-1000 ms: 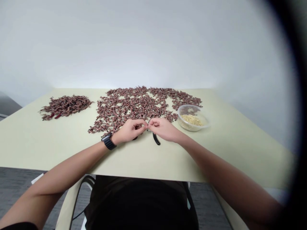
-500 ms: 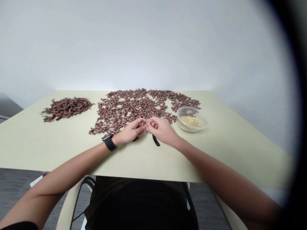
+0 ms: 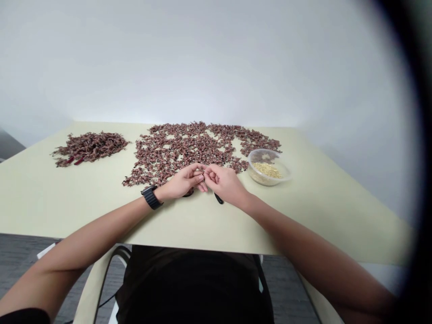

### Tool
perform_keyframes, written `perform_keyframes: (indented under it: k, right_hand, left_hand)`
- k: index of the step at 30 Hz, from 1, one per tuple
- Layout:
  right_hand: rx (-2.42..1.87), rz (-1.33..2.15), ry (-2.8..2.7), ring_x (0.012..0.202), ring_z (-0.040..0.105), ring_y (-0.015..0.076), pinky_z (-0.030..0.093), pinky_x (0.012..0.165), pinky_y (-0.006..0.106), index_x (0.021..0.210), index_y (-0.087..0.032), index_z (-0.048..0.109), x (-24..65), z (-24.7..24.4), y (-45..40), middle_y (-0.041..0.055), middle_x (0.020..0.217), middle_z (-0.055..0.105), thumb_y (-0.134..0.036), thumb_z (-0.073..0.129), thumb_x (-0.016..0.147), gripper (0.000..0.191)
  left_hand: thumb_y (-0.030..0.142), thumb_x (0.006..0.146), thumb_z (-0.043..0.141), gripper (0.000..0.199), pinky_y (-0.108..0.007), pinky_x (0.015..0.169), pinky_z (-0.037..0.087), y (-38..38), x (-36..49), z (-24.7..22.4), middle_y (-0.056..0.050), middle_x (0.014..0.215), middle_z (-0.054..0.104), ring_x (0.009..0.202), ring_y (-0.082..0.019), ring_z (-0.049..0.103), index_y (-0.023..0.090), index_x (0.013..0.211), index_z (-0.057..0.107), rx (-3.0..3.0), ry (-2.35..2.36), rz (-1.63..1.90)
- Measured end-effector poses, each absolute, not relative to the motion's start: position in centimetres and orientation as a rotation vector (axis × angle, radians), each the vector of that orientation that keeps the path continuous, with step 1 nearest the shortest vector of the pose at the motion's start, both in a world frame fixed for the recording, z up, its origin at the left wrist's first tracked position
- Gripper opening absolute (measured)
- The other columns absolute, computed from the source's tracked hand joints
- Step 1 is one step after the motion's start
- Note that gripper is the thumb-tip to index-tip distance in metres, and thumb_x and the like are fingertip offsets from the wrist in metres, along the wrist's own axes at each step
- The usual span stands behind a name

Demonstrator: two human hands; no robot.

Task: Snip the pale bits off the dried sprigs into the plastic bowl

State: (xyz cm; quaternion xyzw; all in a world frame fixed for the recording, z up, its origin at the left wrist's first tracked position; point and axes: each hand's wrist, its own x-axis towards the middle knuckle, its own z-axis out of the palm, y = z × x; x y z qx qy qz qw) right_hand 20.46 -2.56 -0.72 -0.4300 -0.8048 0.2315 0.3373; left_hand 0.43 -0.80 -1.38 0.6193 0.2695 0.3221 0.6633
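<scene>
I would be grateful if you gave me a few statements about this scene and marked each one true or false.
1. A black watch sits just behind the left hand. True.
2. The right hand rests far from the left hand. False: their fingers meet.
3. A slim black object lies on the table just below the right hand. True.
4. The clear plastic bowl holds blue beads. False: it holds pale yellow bits.
5. A heap of reddish-brown pieces lies left of the wider spread. True.
</scene>
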Motion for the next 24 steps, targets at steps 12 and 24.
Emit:
perform_keyframes:
  k: [12, 24]
  right_hand:
    - [-1.075, 0.509, -2.076, 0.061, 0.05, 0.0126, 0.034, 0.062, 0.026, 0.089, -0.02, 0.06, 20.4, -1.5, -2.5, -0.0007, 0.071, 0.06, -0.028, 0.055, 0.096, 0.012]
    - [-1.08, 0.401, -2.105, 0.066, 0.054, 0.0134, 0.036, 0.064, 0.026, 0.09, -0.02, 0.058, 20.2, -2.0, -2.3, 0.0007, 0.077, 0.064, -0.023, 0.056, 0.096, 0.007]
  left_hand:
    - [0.033, 0.098, 0.066, 0.046, -0.031, 0.085, 0.059, -0.7, 0.3, -1.8, -0.014, 0.107, 0.073, 0.093, -0.019, 0.074, 0.014, 0.136, 0.052, 1.428, 0.547, 0.742]
    - [0.032, 0.098, 0.065, 0.051, -0.032, 0.088, 0.058, -0.8, 0.4, -2.1, -0.016, 0.119, 0.07, 0.104, -0.021, 0.07, 0.016, 0.144, 0.05, 1.474, 0.554, 0.763]
